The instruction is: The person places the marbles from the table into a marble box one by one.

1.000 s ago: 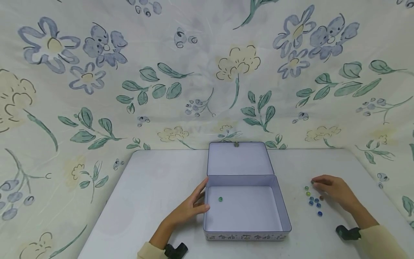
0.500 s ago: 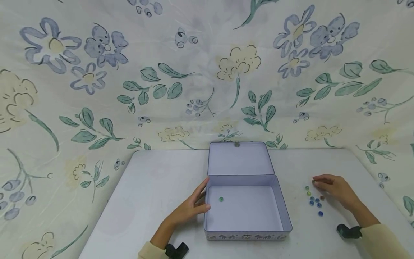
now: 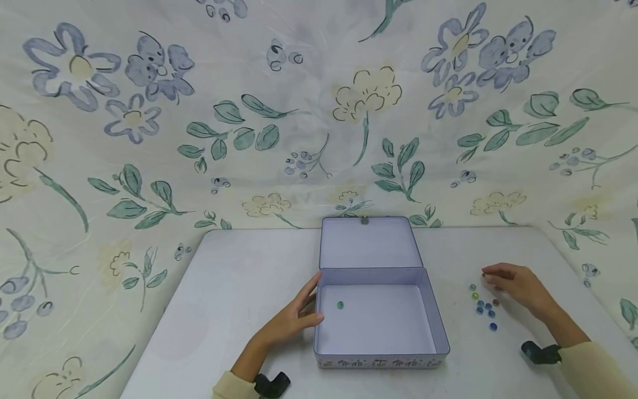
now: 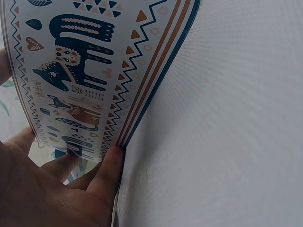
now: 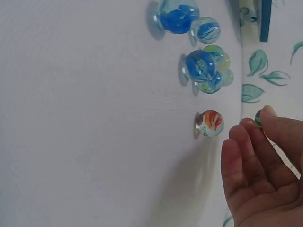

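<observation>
My left hand (image 3: 291, 321) rests against the left wall of a tin box (image 3: 379, 363), its fingers spread along the patterned side in the left wrist view. The box stands with its hinged lid (image 3: 369, 244) raised at the back. A single green marble (image 3: 340, 305) lies inside, toward the left. Right of the box, my right hand (image 3: 518, 285) pinches a dark green marble (image 5: 258, 118) between thumb and index finger. Below it, an orange-and-white marble (image 5: 210, 123) lies on the table, with several blue marbles (image 3: 491, 313) and a yellow-green marble (image 3: 475, 296) nearby.
The box and marbles share a white table (image 3: 239, 266). Behind it hangs a flower-printed cloth (image 3: 309, 111), which also runs down both sides. A lone blue marble (image 3: 493, 327) lies nearest the table's front among the loose ones.
The right hand has risen slightly, lifting the pinched dark green marble a little away from the others. The left hand keeps its place on the box, and the head view shifts slightly.
</observation>
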